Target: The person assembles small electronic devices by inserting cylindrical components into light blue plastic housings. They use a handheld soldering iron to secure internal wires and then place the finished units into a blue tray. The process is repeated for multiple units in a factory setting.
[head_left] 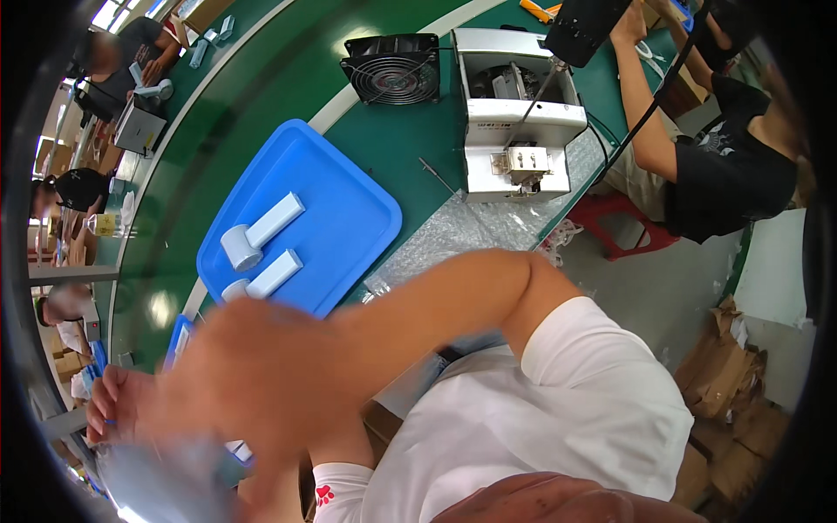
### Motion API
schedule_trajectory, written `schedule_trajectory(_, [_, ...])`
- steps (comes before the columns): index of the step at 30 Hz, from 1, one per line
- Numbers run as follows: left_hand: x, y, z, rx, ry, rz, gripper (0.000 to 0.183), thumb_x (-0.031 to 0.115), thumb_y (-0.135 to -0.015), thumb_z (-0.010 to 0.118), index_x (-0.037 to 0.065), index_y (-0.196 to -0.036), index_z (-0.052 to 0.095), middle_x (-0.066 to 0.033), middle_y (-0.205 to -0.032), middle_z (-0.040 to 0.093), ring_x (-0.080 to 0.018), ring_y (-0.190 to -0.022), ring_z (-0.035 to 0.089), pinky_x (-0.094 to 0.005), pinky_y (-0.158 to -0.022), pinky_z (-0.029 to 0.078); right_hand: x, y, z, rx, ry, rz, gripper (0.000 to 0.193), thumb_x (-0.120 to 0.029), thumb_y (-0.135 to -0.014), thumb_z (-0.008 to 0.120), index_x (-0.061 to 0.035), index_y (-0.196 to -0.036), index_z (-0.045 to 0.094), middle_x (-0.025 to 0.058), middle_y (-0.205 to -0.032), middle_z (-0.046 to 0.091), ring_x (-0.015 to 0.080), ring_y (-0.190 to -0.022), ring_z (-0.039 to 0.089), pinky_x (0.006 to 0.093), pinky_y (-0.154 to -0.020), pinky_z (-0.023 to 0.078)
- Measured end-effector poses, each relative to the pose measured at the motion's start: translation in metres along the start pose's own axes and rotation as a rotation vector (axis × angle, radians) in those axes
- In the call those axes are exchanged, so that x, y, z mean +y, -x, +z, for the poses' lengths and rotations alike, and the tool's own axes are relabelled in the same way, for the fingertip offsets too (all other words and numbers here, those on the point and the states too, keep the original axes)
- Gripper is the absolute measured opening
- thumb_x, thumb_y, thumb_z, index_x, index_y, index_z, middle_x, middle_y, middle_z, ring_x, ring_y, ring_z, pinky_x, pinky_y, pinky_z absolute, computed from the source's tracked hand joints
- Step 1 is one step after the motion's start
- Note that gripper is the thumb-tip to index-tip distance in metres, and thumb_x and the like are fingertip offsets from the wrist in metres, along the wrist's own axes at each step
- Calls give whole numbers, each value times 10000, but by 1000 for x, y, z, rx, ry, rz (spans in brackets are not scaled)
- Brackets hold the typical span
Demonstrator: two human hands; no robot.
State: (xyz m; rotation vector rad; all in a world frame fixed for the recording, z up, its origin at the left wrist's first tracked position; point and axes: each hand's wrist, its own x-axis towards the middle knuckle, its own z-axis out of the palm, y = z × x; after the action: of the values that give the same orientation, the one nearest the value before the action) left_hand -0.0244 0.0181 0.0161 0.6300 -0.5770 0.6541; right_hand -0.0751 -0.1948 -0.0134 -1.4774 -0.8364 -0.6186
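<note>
My right hand (253,383) is smeared by motion at the lower left, its forearm crossing in front of me. Whether its fingers grip anything cannot be made out. Just beyond it my left hand (118,401) shows curled fingers, with a speck of blue at one fingertip; what they hold is hidden. A blurred grey, shiny object (166,479) lies below both hands, its kind unclear. Near the right hand is a blue tray (349,209). In it lie two pale-blue handheld parts with round heads and rectangular handles, one farther away (275,222), the nearer one (275,275) partly covered by my hand.
A white metal machine (523,113) stands at the far edge of the green table (427,139), beside a black fan (392,74). Bubble wrap (453,240) lies before it. Co-workers sit at left and upper right, one near a red stool (619,231). Cardboard (724,366) is piled at right.
</note>
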Motion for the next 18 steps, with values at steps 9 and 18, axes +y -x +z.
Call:
schedule_trajectory(9, [2,7,2,25,-23,42,314,320,-927,559,42,-1022,670,-58,-914,603,-206,-834,513,-354,-766,408,8,1,7,57,64,74,616,-606,-562,826,-132,-887,605,48,-784,618,295,-721,660,419,-579,488])
schedule_trajectory(18, [7,17,6,123,-94,162,298,284,-940,536,26,-1024,658,-76,-929,601,-210,-836,508,-355,-767,418,14,4,-1,-89,-61,33,704,-650,-664,822,-79,-1041,656,106,-824,658,334,-712,674,414,-552,481])
